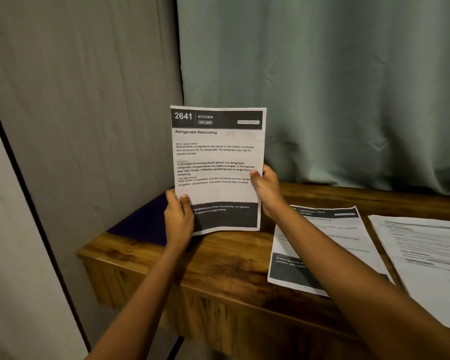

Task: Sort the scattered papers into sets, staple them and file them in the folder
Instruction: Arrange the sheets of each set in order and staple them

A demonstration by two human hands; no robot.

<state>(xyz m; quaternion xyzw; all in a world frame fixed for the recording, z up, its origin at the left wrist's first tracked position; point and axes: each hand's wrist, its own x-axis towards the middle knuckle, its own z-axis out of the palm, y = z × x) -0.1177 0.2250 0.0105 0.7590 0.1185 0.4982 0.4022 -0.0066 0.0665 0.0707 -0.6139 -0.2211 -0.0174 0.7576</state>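
Observation:
I hold a printed sheet (217,162) upright above the left end of the wooden table; its dark header reads "2641 KITCHEN" and its title "Refrigerator Restocking". My left hand (178,216) grips its lower left edge, thumb on the front. Its right edge is pinched by my right hand (266,189) at mid-height. Behind the sheet a dark purple folder (143,222) lies flat on the table's left corner, partly hidden. I cannot tell whether more pages sit behind the front sheet.
Another sheet with a dark header and footer (320,242) lies on the wooden table (218,271) under my right forearm. A stack of white papers (426,253) lies at the far right. A grey-green curtain (335,87) hangs behind; a grey wall is at left.

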